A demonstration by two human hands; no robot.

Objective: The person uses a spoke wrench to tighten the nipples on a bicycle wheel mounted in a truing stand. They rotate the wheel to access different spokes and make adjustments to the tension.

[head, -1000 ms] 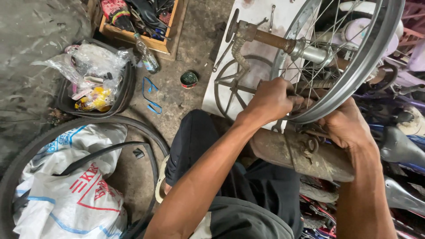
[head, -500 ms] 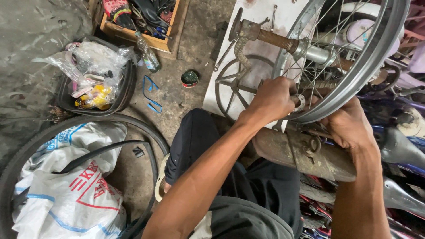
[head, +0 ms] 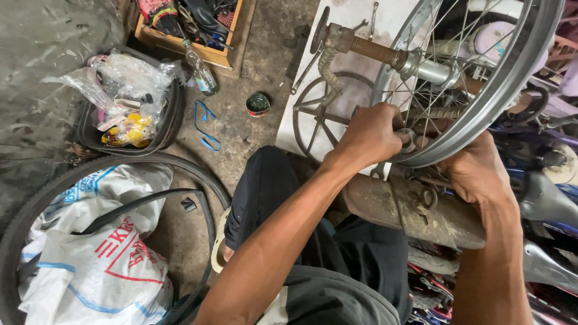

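A bare spoked bicycle wheel with a steel rim point(head: 481, 114) stands on a truing stand; its hub point(head: 430, 69) sits on a rusty threaded axle. My left hand point(head: 370, 132) is closed around a small round spoke tool point(head: 407, 139) pressed against the rim's inner side. My right hand point(head: 475, 171) grips the lower edge of the rim from the outside, fingers partly hidden behind it. Below both hands lies a rusty metal cylinder point(head: 415, 210) with a ring clip on it.
On the concrete floor: a wooden tool box point(head: 192, 24), a plastic bottle point(head: 198, 75), a small green tin point(head: 257, 104), a blue cord point(head: 206, 126), a black tub of plastic bags point(head: 129, 108), a tyre point(head: 90, 174) over white sacks point(head: 90, 265). Motorcycle parts crowd the right.
Both hands keep their hold at the rim. The view has shifted slightly; my left hand has turned a little at the spoke.
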